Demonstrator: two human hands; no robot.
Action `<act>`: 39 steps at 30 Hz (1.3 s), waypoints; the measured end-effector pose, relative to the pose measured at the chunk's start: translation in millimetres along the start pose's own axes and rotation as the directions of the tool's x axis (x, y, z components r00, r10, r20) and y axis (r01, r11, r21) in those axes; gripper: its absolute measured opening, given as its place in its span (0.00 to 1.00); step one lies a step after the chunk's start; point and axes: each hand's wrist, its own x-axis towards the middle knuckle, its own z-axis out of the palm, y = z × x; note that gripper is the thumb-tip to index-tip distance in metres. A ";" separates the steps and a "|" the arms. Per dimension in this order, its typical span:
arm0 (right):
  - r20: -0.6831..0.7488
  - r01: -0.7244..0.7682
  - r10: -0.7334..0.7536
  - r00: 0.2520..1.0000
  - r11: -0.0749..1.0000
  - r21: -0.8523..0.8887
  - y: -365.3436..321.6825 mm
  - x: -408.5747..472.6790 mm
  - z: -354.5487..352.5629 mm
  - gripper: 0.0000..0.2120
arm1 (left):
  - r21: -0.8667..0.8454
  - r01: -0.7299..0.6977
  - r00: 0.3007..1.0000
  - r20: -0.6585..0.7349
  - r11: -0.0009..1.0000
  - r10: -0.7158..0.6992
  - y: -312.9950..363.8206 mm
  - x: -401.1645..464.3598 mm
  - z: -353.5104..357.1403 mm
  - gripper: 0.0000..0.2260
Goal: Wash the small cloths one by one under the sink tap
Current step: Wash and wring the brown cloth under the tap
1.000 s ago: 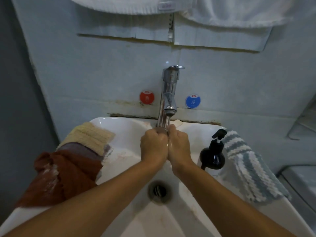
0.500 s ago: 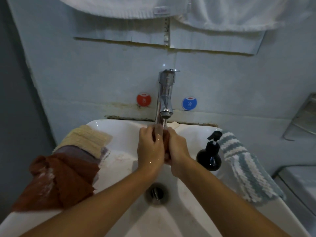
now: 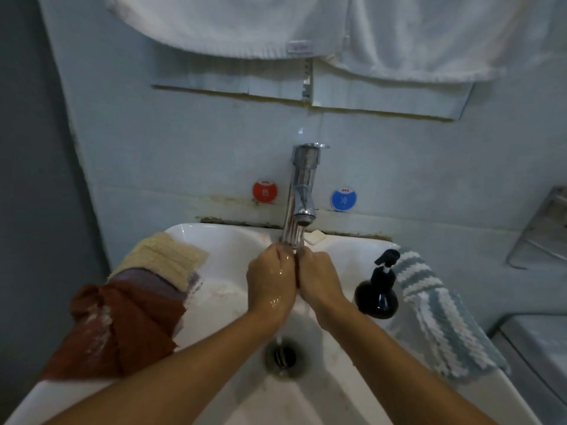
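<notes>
Both my hands are pressed together under the chrome tap [image 3: 302, 185], and its running water falls onto them. My left hand [image 3: 270, 280] and my right hand [image 3: 319, 277] grip a small dark reddish cloth [image 3: 296, 269] between them. Only a thin sliver of it shows. On the white sink's [image 3: 214, 237] left rim lie a cream cloth [image 3: 165, 259], a greyish cloth [image 3: 150, 280] and a soapy rust-brown cloth [image 3: 122, 329]. A blue-and-white striped cloth [image 3: 435, 311] hangs over the right rim.
A black pump bottle [image 3: 377, 292] stands on the rim right of my hands. A pale soap bar [image 3: 316, 237] sits behind the tap. Water runs into the drain [image 3: 283, 357]. White towels [image 3: 245, 26] hang above, and a metal shelf [image 3: 543, 231] is on the right wall.
My hands have stayed under the tap and kept rubbing against each other. Half a second ago more of the reddish cloth showed between them; now they close over it.
</notes>
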 end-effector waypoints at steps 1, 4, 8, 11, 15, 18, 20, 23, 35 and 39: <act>0.025 0.012 -0.011 1.000 0.999 -0.040 -0.3 -0.3 -1.8 0.18 | -0.035 0.016 1.000 0.007 0.999 -0.016 0.5 -1.6 0.6 0.15; -0.079 0.078 -0.098 0.992 0.971 -0.228 -14.0 1.0 -19.3 0.14 | -0.097 0.050 0.998 -0.037 0.994 -0.054 6.2 0.3 -1.1 0.14; -0.447 0.276 -0.311 0.839 0.950 -0.143 -50.3 1.8 -53.3 0.11 | -0.187 0.107 0.991 -0.055 0.976 -0.120 7.6 6.8 -3.5 0.16; -0.397 0.558 -0.612 0.684 0.790 -0.255 -70.7 -0.2 -66.6 0.32 | -0.198 0.146 0.988 -0.018 0.969 -0.153 2.7 6.3 -0.8 0.16; -0.255 0.591 -0.727 0.638 0.674 -0.444 -71.7 4.9 -64.4 0.32 | -0.183 0.166 0.985 -0.019 0.969 -0.173 -1.6 9.4 0.5 0.17; -0.285 0.601 -0.761 0.583 0.640 -0.479 -60.7 7.7 -57.1 0.25 | -0.199 0.166 0.985 -0.002 0.966 -0.170 0.5 9.4 -1.2 0.16; -0.347 0.618 -0.769 0.538 0.639 -0.459 -54.0 6.4 -50.9 0.26 | -0.220 0.165 0.986 0.008 0.961 -0.168 2.4 8.8 -2.9 0.15; -0.513 0.659 -0.667 0.540 0.714 -0.236 -40.8 -1.4 -34.1 0.27 | -0.296 0.172 0.984 0.011 0.940 -0.177 6.1 10.0 -6.3 0.13; 0.055 -0.079 0.068 0.996 0.970 0.231 -3.0 -10.5 7.9 0.32 | -0.235 0.047 0.999 0.005 0.971 -0.047 10.2 2.0 -4.6 0.13; -0.043 0.051 -0.049 0.998 0.998 0.042 8.7 -1.4 8.4 0.21 | -0.047 0.011 0.999 0.035 0.999 -0.010 -0.3 6.5 -3.2 0.13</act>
